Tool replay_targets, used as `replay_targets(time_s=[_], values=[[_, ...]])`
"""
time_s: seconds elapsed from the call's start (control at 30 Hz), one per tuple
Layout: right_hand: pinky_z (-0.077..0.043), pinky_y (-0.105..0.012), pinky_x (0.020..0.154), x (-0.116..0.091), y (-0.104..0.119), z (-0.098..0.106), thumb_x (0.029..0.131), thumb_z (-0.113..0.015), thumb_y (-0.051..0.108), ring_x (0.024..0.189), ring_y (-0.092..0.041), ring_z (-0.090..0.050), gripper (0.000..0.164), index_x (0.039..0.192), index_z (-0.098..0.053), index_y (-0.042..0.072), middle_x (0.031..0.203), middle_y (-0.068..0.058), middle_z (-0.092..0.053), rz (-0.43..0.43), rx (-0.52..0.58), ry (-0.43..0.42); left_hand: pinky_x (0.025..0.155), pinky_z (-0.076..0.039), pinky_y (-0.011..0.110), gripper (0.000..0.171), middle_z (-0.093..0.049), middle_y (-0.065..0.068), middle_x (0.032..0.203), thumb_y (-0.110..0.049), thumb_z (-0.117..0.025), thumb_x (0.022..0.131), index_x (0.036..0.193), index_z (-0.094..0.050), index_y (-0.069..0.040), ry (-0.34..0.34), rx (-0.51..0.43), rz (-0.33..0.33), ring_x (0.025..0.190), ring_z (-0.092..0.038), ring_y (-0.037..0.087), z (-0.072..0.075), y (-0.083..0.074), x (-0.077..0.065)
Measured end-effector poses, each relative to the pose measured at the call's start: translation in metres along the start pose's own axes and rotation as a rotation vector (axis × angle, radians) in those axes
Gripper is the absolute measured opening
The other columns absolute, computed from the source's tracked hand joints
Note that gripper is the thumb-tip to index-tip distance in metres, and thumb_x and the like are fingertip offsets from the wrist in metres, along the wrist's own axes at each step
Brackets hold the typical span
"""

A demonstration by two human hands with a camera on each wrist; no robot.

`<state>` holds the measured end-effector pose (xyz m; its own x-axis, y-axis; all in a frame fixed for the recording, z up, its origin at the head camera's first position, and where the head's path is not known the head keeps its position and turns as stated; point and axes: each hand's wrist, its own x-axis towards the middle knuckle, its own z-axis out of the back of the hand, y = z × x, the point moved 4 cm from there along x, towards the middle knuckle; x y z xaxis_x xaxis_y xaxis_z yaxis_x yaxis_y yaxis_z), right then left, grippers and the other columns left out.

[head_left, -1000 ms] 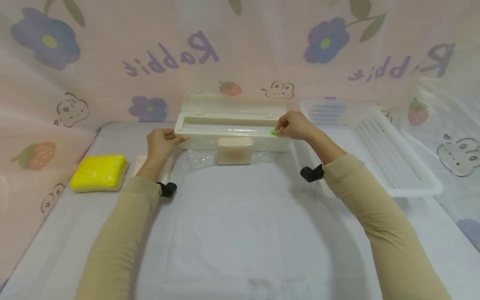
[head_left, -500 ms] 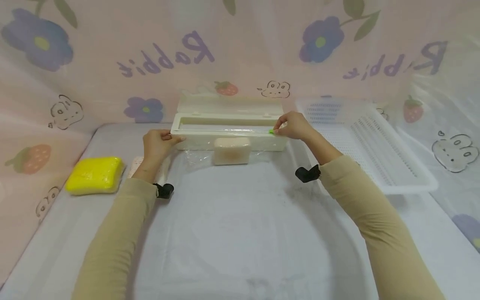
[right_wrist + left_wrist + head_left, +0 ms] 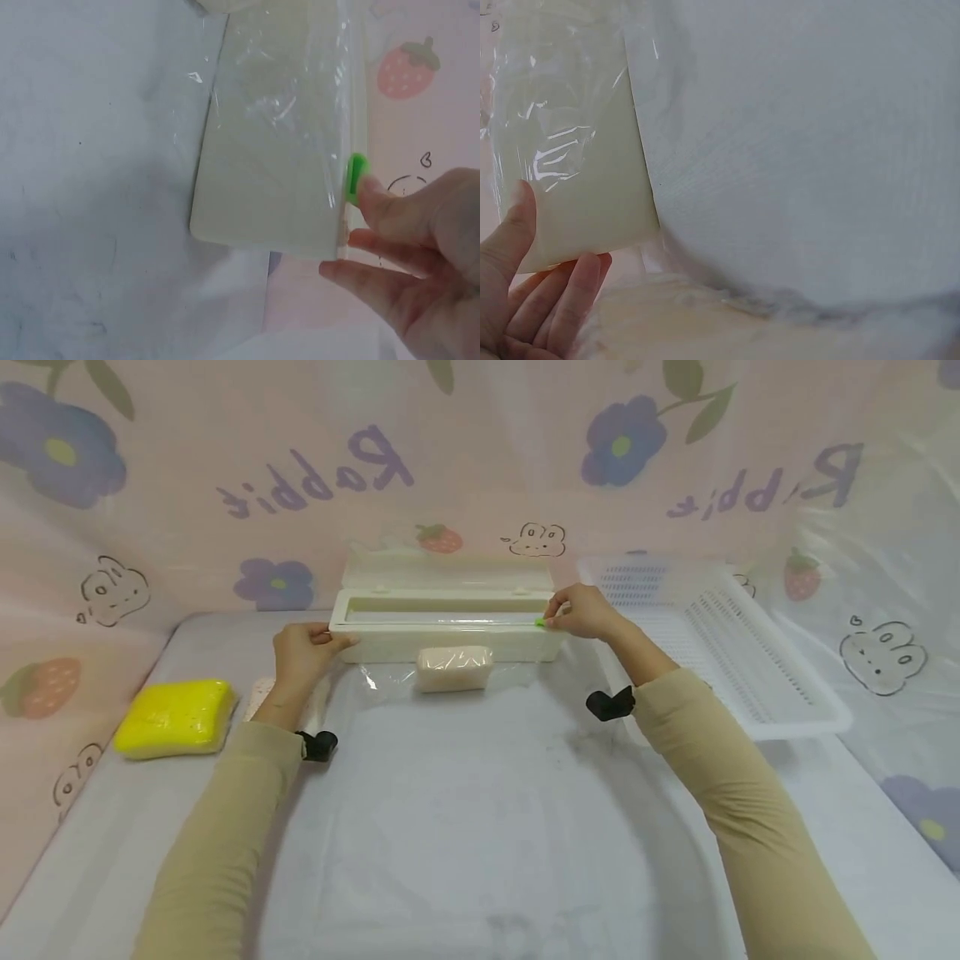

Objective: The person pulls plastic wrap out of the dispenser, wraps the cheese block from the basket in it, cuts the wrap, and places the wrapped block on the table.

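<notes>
A cream cling film dispenser [image 3: 450,646] stands at the back of the table, its lid [image 3: 450,572] raised. My left hand [image 3: 302,656] grips its left end, thumb on the front face and fingers around the end, as the left wrist view shows. At the right end my right hand [image 3: 588,612] holds the small green slider [image 3: 358,178] on the top front edge, the thumb against it and other fingers by the box's end. Clear film [image 3: 378,678] hangs over the front and spreads onto the table. A beige block [image 3: 453,670] with shiny film over it sits before the dispenser.
A white perforated basket [image 3: 810,727] stands to the right, behind the right forearm. On the left lie a yellow wrapped block [image 3: 176,718] and a pale speckled item [image 3: 260,693], partly hidden by my left wrist. A printed curtain [image 3: 465,468] rises behind the table.
The whole head view has shifted, so things sit farther left. The beige block looks lower, with its film-covered top more visible. Both hands keep their places on the dispenser.
</notes>
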<state>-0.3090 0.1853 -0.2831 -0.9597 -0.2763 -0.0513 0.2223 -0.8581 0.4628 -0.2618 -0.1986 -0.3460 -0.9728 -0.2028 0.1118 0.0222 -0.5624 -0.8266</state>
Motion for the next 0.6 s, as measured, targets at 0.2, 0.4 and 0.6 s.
replay_targets(time_s=[0.2, 0.4, 0.6], values=[[-0.046, -0.051, 0.099, 0.001, -0.006, 0.002, 0.088, -0.063, 0.007, 0.12, -0.044, -0.053, 0.013, 0.095, -0.062, -0.004, 0.132, -0.024, -0.054, 0.036, -0.021, 0.053, 0.077, -0.055, 0.018, 0.057, -0.063, 0.024, 0.118, -0.028, -0.075, 0.084, 0.126, -0.058, 0.006, 0.016, -0.013, 0.038, 0.109, -0.064, 0.031, 0.0, 0.002, -0.001], [-0.047, -0.049, 0.098, 0.002, -0.009, 0.005, 0.085, -0.058, -0.003, 0.11, -0.044, -0.059, 0.008, 0.092, -0.059, -0.006, 0.127, -0.027, -0.057, 0.151, -0.085, 0.069, 0.082, -0.055, 0.022, 0.059, -0.062, 0.023, 0.122, -0.03, -0.074, 0.084, 0.129, -0.056, 0.004, 0.038, -0.024, 0.067, 0.112, -0.063, 0.03, -0.001, 0.004, 0.001], [-0.049, -0.047, 0.092, -0.001, -0.011, 0.009, 0.084, -0.055, -0.007, 0.105, -0.039, -0.059, 0.009, 0.092, -0.059, -0.008, 0.126, -0.028, -0.057, 0.17, -0.131, 0.078, 0.063, -0.044, 0.005, 0.056, -0.062, 0.023, 0.121, -0.027, -0.073, 0.085, 0.129, -0.056, 0.004, 0.041, -0.028, 0.062, 0.111, -0.063, 0.03, -0.001, -0.001, 0.0]])
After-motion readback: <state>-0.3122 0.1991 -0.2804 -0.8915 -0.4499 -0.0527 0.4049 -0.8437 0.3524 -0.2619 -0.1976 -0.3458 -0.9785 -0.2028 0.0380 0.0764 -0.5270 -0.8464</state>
